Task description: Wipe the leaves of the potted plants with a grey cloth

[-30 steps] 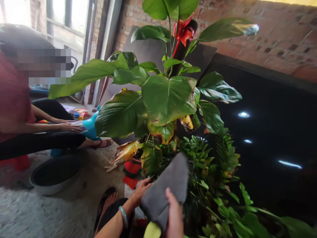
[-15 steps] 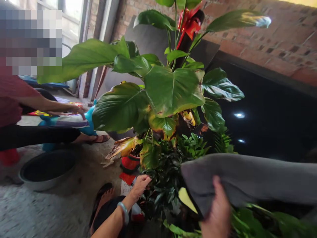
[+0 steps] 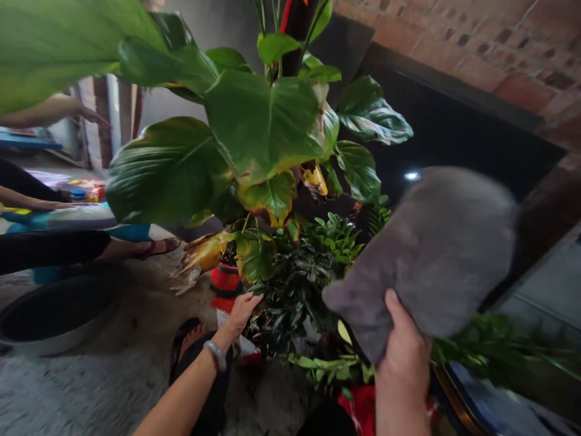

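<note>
My right hand (image 3: 402, 345) grips a grey cloth (image 3: 422, 260), thumb on top, and the cloth flares out wide and blurred above it. At the edge of a low plant with dark leaves (image 3: 302, 281), my left hand (image 3: 241, 313) has its fingers drawn together; what lies between them, if anything, is hidden. A pale bangle (image 3: 215, 356) circles the left wrist. Above both hands stands a tall plant with large green leaves (image 3: 267, 127), some browned and yellowed. Its red pot (image 3: 226, 277) shows just beyond my left hand.
At left another person's arm and a leg (image 3: 49, 249) show beside a light blue object (image 3: 131, 231). A wide dark basin (image 3: 59, 309) stands on the concrete floor (image 3: 91, 393). A dark glossy panel (image 3: 458, 133) leans against the brick wall (image 3: 476, 45). Leafy greenery (image 3: 494, 345) is at lower right.
The grey cloth, earlier stretched off to the right, now swings up in a rounded spread above my right hand. My left hand stays by the dark-leaved plant. The view has shifted right and down.
</note>
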`<action>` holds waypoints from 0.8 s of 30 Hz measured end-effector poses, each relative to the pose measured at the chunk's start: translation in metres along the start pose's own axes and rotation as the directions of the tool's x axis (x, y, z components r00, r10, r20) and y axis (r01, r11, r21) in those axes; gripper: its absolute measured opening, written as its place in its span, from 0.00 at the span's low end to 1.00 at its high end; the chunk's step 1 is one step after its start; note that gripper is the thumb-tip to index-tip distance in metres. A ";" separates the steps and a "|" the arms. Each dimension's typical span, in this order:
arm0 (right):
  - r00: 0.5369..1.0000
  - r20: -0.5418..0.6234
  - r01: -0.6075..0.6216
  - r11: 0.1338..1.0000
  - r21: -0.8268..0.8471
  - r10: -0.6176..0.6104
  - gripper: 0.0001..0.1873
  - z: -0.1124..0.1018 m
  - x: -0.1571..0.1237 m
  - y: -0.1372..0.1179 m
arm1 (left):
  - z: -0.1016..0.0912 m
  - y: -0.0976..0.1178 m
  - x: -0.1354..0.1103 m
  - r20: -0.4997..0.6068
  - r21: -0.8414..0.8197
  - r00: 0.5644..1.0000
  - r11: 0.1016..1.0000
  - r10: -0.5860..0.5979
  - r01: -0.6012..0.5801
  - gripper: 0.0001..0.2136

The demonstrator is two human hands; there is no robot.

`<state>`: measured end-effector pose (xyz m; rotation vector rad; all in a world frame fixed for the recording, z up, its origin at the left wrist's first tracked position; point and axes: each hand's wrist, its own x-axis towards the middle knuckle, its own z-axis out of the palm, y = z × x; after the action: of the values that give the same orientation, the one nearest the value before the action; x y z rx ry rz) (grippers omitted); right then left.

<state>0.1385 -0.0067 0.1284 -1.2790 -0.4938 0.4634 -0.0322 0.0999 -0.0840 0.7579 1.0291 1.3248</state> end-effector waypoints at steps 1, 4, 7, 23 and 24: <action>0.999 0.042 -0.031 0.999 0.038 0.029 0.46 0.014 0.003 0.001 | 0.001 0.002 -0.001 0.000 0.007 1.000 1.000 -0.008 0.008 0.17; 0.948 0.196 -0.251 0.968 -0.018 0.249 0.37 0.033 -0.019 0.044 | 0.002 0.005 -0.005 0.006 0.038 1.000 0.999 -0.025 0.025 0.17; 0.808 0.315 -0.461 0.868 -0.185 0.497 0.17 0.001 -0.066 0.097 | 0.000 0.006 -0.006 0.016 0.075 0.999 0.997 -0.029 0.028 0.17; 0.892 0.180 -0.424 0.905 0.018 0.415 0.25 -0.045 -0.023 0.109 | 0.030 -0.016 -0.023 0.214 0.197 0.967 0.976 -0.137 0.095 0.22; 0.874 0.189 -0.456 0.890 0.000 0.448 0.21 -0.055 -0.042 0.125 | 0.031 -0.018 -0.026 0.227 0.221 0.962 0.970 -0.150 0.099 0.22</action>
<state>0.1303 -0.0462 -0.0092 -1.3146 -0.3308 0.9909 0.0043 0.0759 -0.0838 0.9707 1.0098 0.9978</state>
